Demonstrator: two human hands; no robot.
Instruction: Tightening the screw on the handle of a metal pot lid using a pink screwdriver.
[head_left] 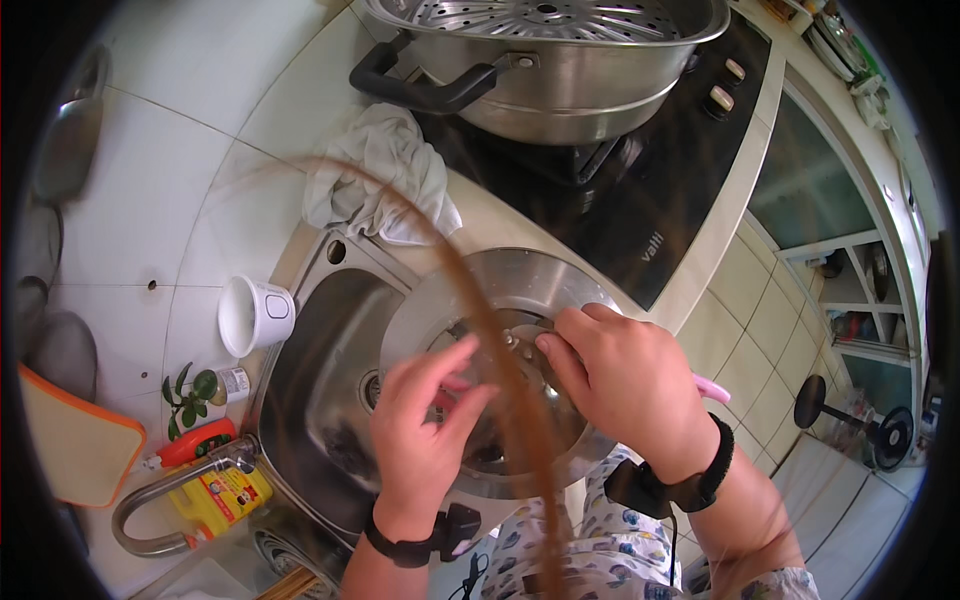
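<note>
A round, shiny steel lid or basin (515,268) lies tilted across the sink's right edge, close to my body. Its centre is partly hidden by my hands and a blurred brown strand of hair. Over its left part hovers my left hand (418,435), thumb and fingers apart, with nothing seen between them. My right hand (628,380) is closed over the right part, the thumb pointing at small fittings (515,343) near the middle. What those fingers grip is hidden. Just beyond the right hand's heel a pink, handle-like piece (712,388) sticks out.
The steel sink (325,400) has a faucet (150,540) at its lower left. Around it stand a white cup (256,316), a small plant (192,400) and a yellow bottle (220,498). Beyond are a white cloth (375,180) and a large steamer pot (570,85) on the black stove (640,220).
</note>
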